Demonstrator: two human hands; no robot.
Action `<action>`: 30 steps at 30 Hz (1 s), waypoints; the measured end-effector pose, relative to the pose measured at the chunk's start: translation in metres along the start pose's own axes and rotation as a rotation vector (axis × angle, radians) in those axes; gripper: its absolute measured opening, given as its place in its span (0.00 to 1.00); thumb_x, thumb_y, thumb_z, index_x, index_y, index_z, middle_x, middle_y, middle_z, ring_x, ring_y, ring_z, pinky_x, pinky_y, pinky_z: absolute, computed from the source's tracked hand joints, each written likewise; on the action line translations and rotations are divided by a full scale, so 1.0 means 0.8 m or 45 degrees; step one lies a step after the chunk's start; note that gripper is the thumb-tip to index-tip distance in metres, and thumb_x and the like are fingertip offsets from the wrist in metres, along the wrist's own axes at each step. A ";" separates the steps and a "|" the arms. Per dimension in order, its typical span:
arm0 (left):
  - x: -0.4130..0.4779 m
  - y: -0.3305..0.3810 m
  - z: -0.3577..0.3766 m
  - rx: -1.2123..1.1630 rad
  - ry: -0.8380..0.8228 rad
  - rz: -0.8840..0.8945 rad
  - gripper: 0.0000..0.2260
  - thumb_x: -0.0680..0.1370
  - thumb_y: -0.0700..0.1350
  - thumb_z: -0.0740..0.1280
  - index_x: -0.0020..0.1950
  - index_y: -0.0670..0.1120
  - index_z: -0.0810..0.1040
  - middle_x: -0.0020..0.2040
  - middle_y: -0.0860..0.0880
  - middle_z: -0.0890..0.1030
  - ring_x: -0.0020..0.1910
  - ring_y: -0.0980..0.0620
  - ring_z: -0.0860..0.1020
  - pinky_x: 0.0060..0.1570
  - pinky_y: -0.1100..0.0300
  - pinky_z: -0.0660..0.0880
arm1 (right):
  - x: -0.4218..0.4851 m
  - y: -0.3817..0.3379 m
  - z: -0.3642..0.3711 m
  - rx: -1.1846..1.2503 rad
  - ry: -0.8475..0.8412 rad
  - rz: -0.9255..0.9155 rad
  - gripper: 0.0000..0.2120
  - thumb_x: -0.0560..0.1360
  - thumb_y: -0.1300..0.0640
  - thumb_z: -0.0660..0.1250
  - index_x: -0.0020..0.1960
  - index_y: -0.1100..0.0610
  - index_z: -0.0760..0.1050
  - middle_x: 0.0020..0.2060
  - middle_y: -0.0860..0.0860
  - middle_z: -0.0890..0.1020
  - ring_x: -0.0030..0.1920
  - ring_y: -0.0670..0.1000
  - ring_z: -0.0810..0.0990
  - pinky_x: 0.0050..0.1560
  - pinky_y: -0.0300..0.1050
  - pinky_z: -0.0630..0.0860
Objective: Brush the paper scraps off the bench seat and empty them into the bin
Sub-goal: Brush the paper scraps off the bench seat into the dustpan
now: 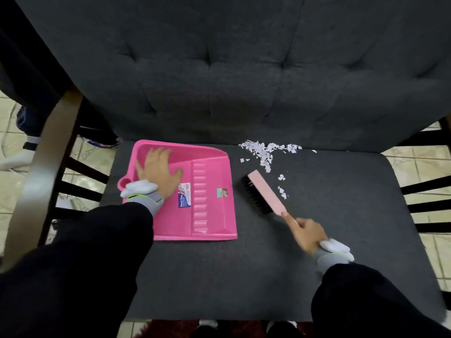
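White scraps (264,152) beyond right hand's (308,234) brush (264,192), left hand (158,168) on dustpan (210,215)

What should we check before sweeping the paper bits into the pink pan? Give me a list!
1. Right hand holds the brush: ok.
2. Left hand rests on the dustpan, steadying it: ok.
3. Paper scraps in one heap: not ok, a few lie apart nearer the brush.
4. Dustpan right next to the scraps: not ok, bare bench seat lies between.
5. Bin ready nearby: cannot tell, none in view.
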State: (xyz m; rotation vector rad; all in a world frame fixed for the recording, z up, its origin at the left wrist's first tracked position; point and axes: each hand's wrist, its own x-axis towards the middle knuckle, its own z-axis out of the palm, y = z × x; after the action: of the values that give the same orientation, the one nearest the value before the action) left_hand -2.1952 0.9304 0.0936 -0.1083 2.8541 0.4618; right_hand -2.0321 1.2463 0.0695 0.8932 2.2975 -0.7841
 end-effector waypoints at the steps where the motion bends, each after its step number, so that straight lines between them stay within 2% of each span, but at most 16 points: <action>1: -0.003 0.015 0.011 -0.069 -0.050 0.065 0.22 0.74 0.47 0.66 0.67 0.45 0.70 0.69 0.45 0.70 0.73 0.45 0.62 0.71 0.43 0.52 | 0.001 0.007 -0.005 -0.048 -0.028 -0.025 0.30 0.73 0.31 0.56 0.30 0.57 0.68 0.27 0.51 0.74 0.37 0.58 0.75 0.40 0.47 0.69; 4: -0.018 0.060 0.037 -0.305 -0.197 0.134 0.20 0.71 0.47 0.64 0.61 0.43 0.76 0.62 0.42 0.76 0.64 0.43 0.72 0.66 0.53 0.64 | 0.008 0.021 -0.022 -0.246 -0.127 -0.156 0.31 0.71 0.29 0.54 0.28 0.55 0.68 0.26 0.48 0.74 0.35 0.55 0.76 0.39 0.46 0.71; 7: -0.033 0.098 0.061 -0.356 -0.254 0.087 0.16 0.75 0.40 0.66 0.62 0.43 0.75 0.64 0.43 0.76 0.64 0.44 0.72 0.63 0.59 0.64 | 0.023 0.035 -0.045 -0.463 -0.196 -0.280 0.30 0.71 0.27 0.52 0.28 0.52 0.67 0.28 0.48 0.75 0.36 0.53 0.75 0.38 0.46 0.71; 11: -0.045 0.127 0.076 -0.362 -0.262 0.032 0.15 0.75 0.40 0.65 0.62 0.44 0.76 0.63 0.43 0.76 0.63 0.44 0.73 0.59 0.61 0.65 | 0.054 0.049 -0.081 -0.579 -0.169 -0.284 0.30 0.72 0.27 0.49 0.32 0.51 0.71 0.33 0.49 0.78 0.39 0.54 0.78 0.41 0.46 0.72; 14: -0.045 0.136 0.076 -0.350 -0.253 0.014 0.14 0.76 0.40 0.64 0.61 0.44 0.76 0.63 0.44 0.77 0.62 0.44 0.74 0.58 0.59 0.67 | 0.078 0.050 -0.101 -0.565 -0.088 -0.244 0.28 0.72 0.28 0.49 0.34 0.50 0.71 0.38 0.51 0.78 0.43 0.56 0.79 0.43 0.47 0.73; 18: -0.042 0.142 0.067 -0.339 -0.226 -0.042 0.14 0.76 0.39 0.64 0.61 0.46 0.76 0.61 0.44 0.79 0.61 0.45 0.75 0.55 0.61 0.68 | 0.099 0.047 -0.119 -0.438 -0.050 -0.120 0.29 0.73 0.29 0.50 0.41 0.51 0.76 0.41 0.53 0.80 0.43 0.58 0.78 0.44 0.48 0.73; 20: -0.038 0.144 0.063 -0.348 -0.220 -0.070 0.14 0.76 0.39 0.63 0.61 0.46 0.76 0.58 0.44 0.80 0.57 0.45 0.77 0.52 0.62 0.68 | 0.101 0.036 -0.118 -0.372 -0.056 -0.153 0.29 0.73 0.29 0.51 0.44 0.51 0.78 0.42 0.54 0.80 0.46 0.59 0.79 0.45 0.48 0.73; 22: -0.035 0.144 0.061 -0.360 -0.207 -0.088 0.13 0.76 0.40 0.63 0.60 0.47 0.77 0.58 0.45 0.80 0.55 0.45 0.78 0.51 0.62 0.68 | 0.097 0.015 -0.101 -0.370 -0.092 -0.252 0.30 0.73 0.29 0.51 0.47 0.52 0.80 0.43 0.55 0.82 0.49 0.59 0.79 0.46 0.48 0.74; 25: -0.031 0.140 0.064 -0.374 -0.202 -0.075 0.13 0.76 0.39 0.63 0.59 0.45 0.77 0.57 0.45 0.81 0.54 0.47 0.78 0.51 0.65 0.66 | 0.088 -0.028 -0.055 -0.375 -0.152 -0.365 0.29 0.74 0.31 0.52 0.46 0.53 0.79 0.47 0.56 0.82 0.50 0.60 0.79 0.47 0.48 0.74; 28: -0.019 0.133 0.066 -0.361 -0.232 -0.051 0.12 0.76 0.38 0.62 0.59 0.44 0.77 0.58 0.45 0.80 0.51 0.44 0.80 0.47 0.66 0.66 | 0.092 -0.059 -0.019 -0.361 -0.183 -0.360 0.25 0.77 0.36 0.53 0.48 0.55 0.77 0.50 0.58 0.82 0.52 0.61 0.79 0.47 0.48 0.73; 30: -0.013 0.125 0.066 -0.345 -0.238 -0.062 0.12 0.76 0.39 0.63 0.59 0.46 0.77 0.59 0.47 0.80 0.51 0.43 0.79 0.49 0.63 0.68 | 0.102 -0.067 -0.009 -0.396 -0.169 -0.328 0.24 0.78 0.38 0.53 0.52 0.56 0.77 0.52 0.59 0.81 0.54 0.61 0.79 0.49 0.48 0.73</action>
State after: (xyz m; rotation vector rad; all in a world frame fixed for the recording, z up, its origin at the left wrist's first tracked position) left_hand -2.1843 1.0424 0.0776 -0.1737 2.5874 0.8022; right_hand -2.1242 1.2521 0.0375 0.4007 2.3562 -0.5478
